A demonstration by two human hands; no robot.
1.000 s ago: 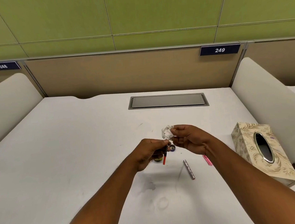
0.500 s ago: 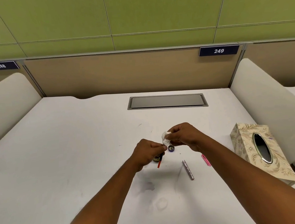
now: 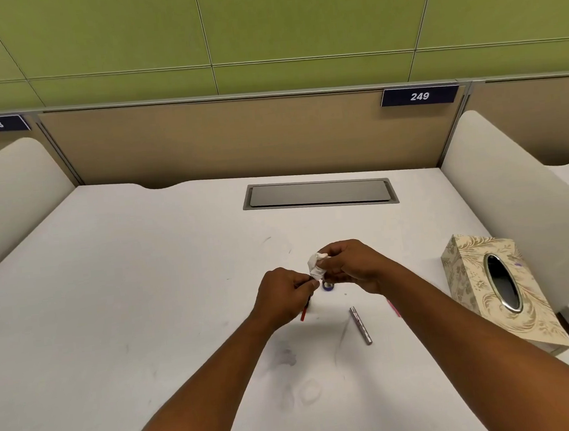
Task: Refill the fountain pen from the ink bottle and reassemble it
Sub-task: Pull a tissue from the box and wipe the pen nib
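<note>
Wiping now, mid-tabletop: left hand (image 3: 283, 296) pinching the red pen section (image 3: 304, 313), right hand (image 3: 348, 268) pressing crumpled tissue (image 3: 317, 267) around its tip. Better blotting gently, keeping ink off fingers.

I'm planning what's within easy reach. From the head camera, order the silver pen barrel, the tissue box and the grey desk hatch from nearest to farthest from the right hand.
From the right hand:
1. Silver pen barrel, on the desk just below the hand.
2. Tissue box, to its right.
3. Grey desk hatch, at the back of the desk; nearly level with the box, hard to separate.
</note>
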